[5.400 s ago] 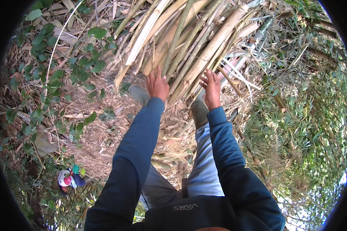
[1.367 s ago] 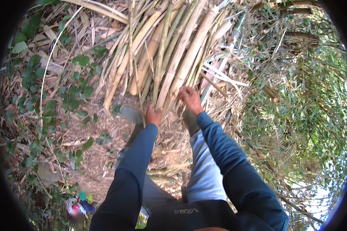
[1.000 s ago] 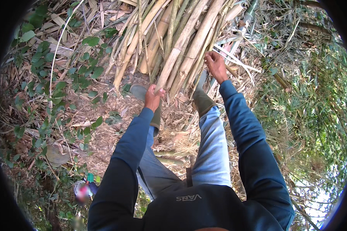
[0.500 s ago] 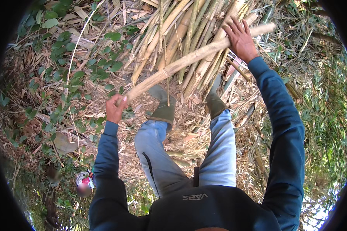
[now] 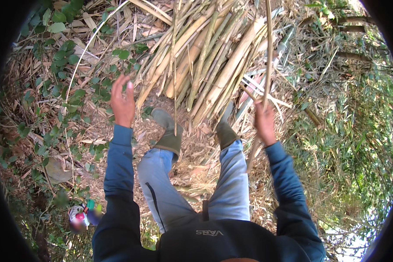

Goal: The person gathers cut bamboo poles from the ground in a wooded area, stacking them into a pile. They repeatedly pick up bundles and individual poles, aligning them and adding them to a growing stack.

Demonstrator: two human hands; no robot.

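My right hand [image 5: 264,122] is closed round a long, slender bamboo pole [image 5: 269,48]. The pole stands nearly lengthwise in view, its far part beyond the top edge and its near end beside my right leg. Over on the left, my left hand [image 5: 123,102] is raised with its fingers apart and nothing in it. Between the hands and farther off lies a heap of cut bamboo [image 5: 201,56], thick and thin pieces mostly running the same way. A thin upright stem [image 5: 175,74] crosses the heap's left side.
My boots [image 5: 168,135] stand at the heap's near end on dry leaf litter. Leafy vines [image 5: 70,56] grow at the left, with a long pale stem [image 5: 81,56] among them. Pale strips [image 5: 266,89] lie right of the heap. Small colourful shapes [image 5: 81,216] at lower left are unclear.
Half a second ago both hands were at a pole slanting across the heap. Now my left hand is off it, and my right hand has drawn nearer, gripping a pole that points away from me.
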